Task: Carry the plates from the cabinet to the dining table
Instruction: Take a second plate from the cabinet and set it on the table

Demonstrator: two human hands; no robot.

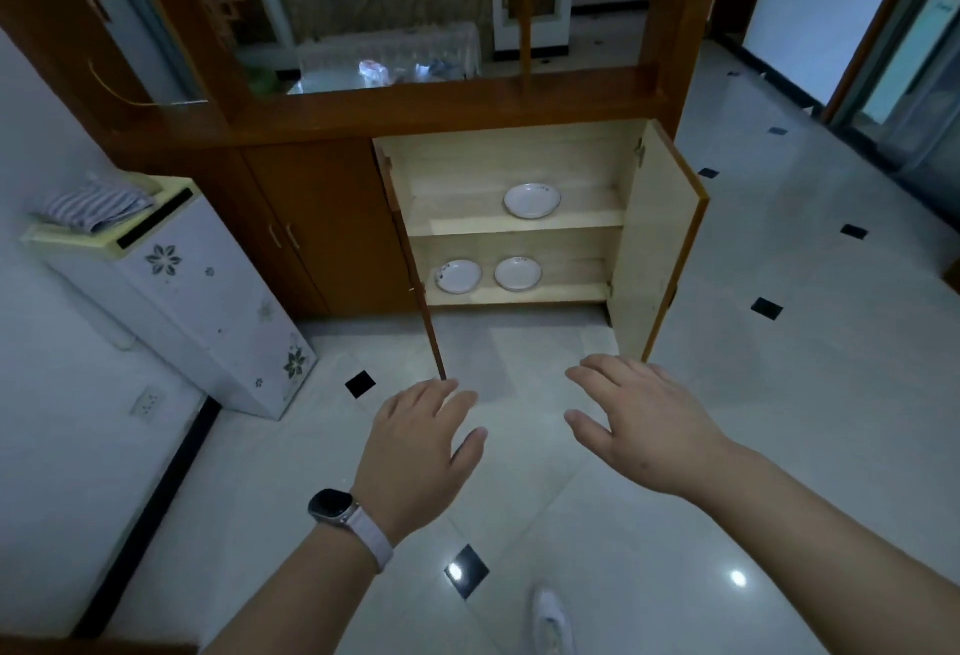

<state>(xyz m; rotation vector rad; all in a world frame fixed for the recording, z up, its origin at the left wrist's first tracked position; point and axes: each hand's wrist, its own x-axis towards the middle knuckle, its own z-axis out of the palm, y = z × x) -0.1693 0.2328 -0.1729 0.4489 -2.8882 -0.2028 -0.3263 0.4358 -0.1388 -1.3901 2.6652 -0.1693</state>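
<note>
The low wooden cabinet (519,155) stands with both doors swung open. One white plate (532,200) lies on its upper shelf. Two more white plates, one on the left (458,276) and one on the right (518,273), lie side by side on the bottom shelf. My left hand (421,451), with a watch on the wrist, and my right hand (641,418) hover palm-down over the floor in front of the cabinet, fingers spread, holding nothing. Both hands are well short of the plates. The dining table is not in view.
The left cabinet door (423,301) and the right door (660,249) jut out toward me. A small white fridge (197,301) with a folded cloth on top stands at the left. A white shoe (553,623) shows on the glossy tiled floor (779,342).
</note>
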